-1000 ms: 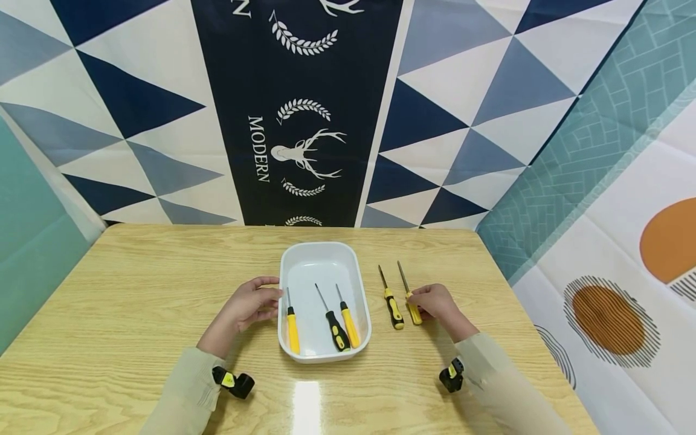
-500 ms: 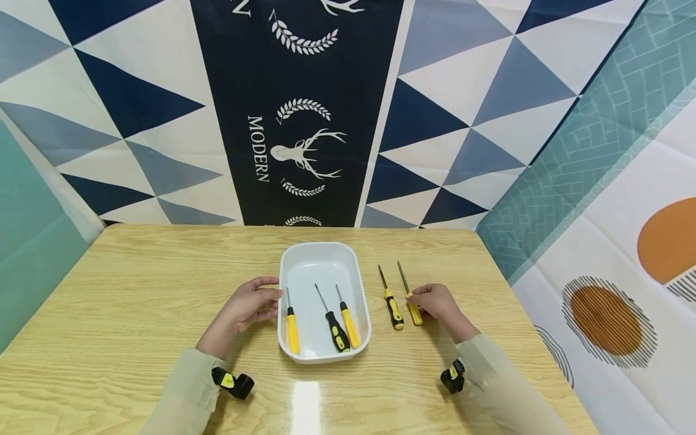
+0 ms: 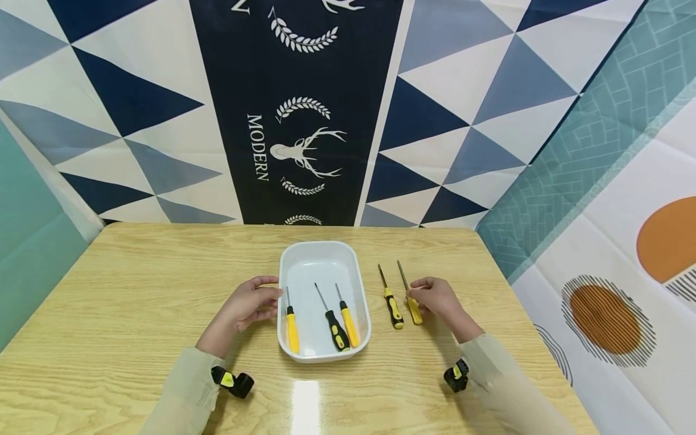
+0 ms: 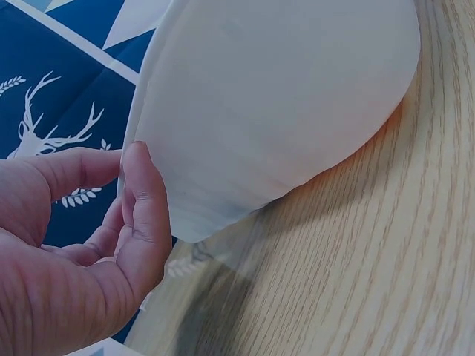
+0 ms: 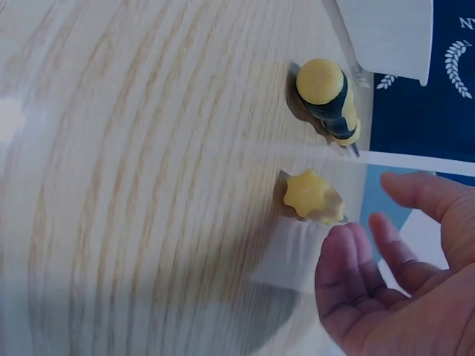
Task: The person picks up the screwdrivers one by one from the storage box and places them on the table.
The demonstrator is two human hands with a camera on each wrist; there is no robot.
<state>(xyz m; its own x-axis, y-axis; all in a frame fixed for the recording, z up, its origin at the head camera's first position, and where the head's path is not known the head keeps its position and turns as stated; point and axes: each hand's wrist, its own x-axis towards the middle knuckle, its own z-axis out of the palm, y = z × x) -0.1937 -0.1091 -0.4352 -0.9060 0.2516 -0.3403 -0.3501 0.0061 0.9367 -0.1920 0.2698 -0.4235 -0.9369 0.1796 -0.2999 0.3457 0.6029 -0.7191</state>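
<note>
My left hand point(image 3: 250, 304) pinches the left rim of a white plastic tray point(image 3: 310, 263) in the head view. The left wrist view shows thumb and finger on the edge of the tray point(image 4: 282, 96). In the tray lie two yellow-handled screwdrivers point(image 3: 292, 333) and a black-and-yellow one point(image 3: 338, 332). To its right, on the table, are a black-and-yellow screwdriver point(image 3: 394, 309) and a yellow fluted-handled screwdriver point(image 3: 414, 311). My right hand point(image 3: 437, 296) is beside the fluted one. In the right wrist view its fingers are loose and parted, off the yellow handle point(image 5: 314, 196).
The wooden table point(image 3: 136, 302) reaches back to a patterned wall covering point(image 3: 304, 151). More patterned cloth point(image 3: 609, 320) hangs at the right side. A wrist camera point(image 3: 234, 382) sits on each sleeve.
My right hand has lifted slightly up and away from the fluted yellow screwdriver, which stays on the table. The left hand and the tray have not visibly moved.
</note>
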